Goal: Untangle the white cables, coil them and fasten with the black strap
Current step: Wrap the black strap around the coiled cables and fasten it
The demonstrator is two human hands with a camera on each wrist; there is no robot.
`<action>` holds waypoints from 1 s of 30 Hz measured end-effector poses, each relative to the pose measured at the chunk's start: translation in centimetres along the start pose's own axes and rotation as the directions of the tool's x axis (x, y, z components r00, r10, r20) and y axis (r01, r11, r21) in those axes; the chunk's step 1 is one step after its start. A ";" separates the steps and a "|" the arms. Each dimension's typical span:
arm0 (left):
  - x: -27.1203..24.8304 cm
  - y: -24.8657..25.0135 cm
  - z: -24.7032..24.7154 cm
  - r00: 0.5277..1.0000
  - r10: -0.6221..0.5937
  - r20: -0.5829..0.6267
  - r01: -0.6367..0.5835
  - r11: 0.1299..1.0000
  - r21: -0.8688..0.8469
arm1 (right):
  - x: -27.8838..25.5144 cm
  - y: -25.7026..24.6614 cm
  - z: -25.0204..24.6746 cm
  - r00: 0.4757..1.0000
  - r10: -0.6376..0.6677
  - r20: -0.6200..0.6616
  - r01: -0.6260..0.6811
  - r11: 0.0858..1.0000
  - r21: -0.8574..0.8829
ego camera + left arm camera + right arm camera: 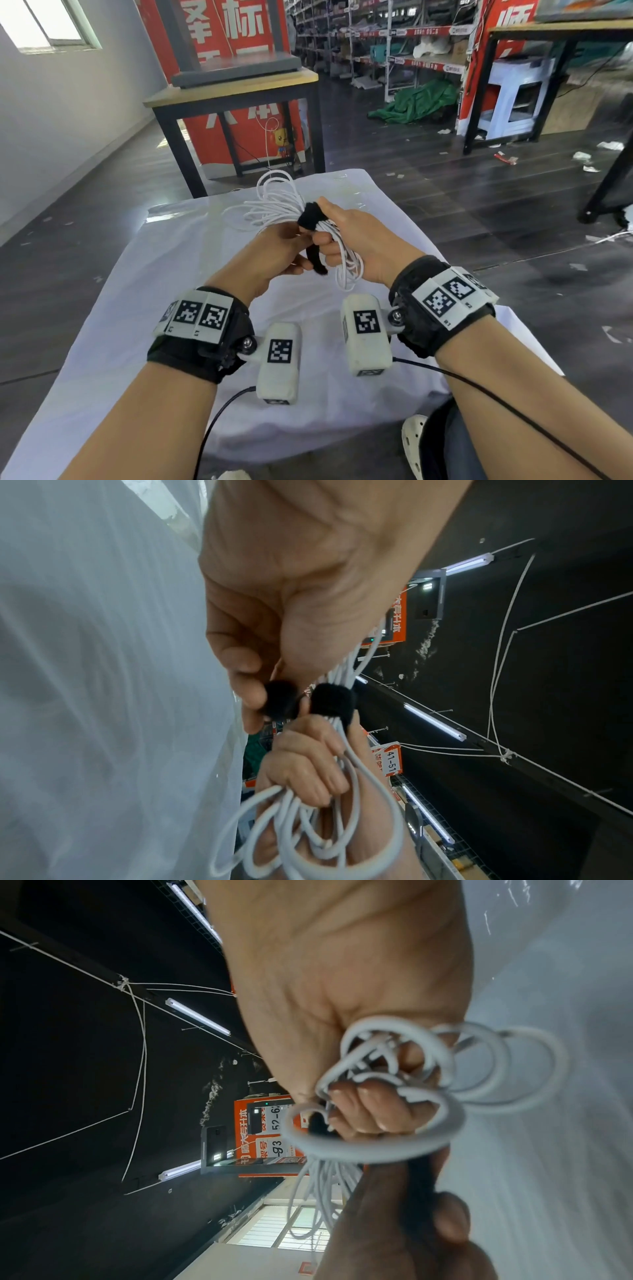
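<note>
Both hands are raised above the white-covered table [144, 308] with a coil of white cables [274, 202] between them. My right hand [342, 236] grips the coil at its middle, thumb lying on top of the black strap [310, 217] wrapped round it. Loops hang out below the fist [349, 270] and fan out beyond it. My left hand [277, 250] pinches the strap's loose end [313, 258], which hangs under the bundle. In the left wrist view the strap [329, 699] circles the cables [308, 831]. The right wrist view shows the fingers curled round the loops [394, 1096].
A dark-framed wooden table [236, 89] stands beyond the covered one, with red banners behind it. Shelving and a green tarp [418, 102] lie at the back right. Another table [548, 34] stands on the right. A white shoe [414, 442] shows at the lower edge.
</note>
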State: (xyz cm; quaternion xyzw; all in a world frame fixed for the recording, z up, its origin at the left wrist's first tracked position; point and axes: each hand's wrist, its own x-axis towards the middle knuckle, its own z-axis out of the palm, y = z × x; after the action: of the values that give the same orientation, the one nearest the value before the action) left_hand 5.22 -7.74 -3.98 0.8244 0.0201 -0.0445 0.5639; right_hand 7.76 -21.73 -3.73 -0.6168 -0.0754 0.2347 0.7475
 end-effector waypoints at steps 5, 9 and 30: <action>-0.2 0.1 -1.0 0.998 0.038 0.054 -0.050 0.968 0.246 | -0.1 -0.1 -0.5 0.992 -0.055 -0.111 0.048 0.997 -0.063; -0.6 0.7 -1.9 0.994 -0.041 0.101 0.019 0.977 0.210 | -0.7 -0.3 -0.6 0.987 -0.087 -0.136 0.072 0.991 -0.110; -1.7 3.0 -3.2 0.987 -0.043 -0.154 0.020 0.989 -0.148 | -0.5 0.9 1.7 0.962 -0.241 0.130 0.263 0.684 -0.681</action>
State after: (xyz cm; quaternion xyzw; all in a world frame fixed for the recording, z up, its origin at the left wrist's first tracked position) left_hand 3.94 -5.83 0.12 0.7814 0.0806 0.0130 0.6187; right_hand 6.44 -20.36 -4.15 -0.8309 -0.2527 0.0936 0.4868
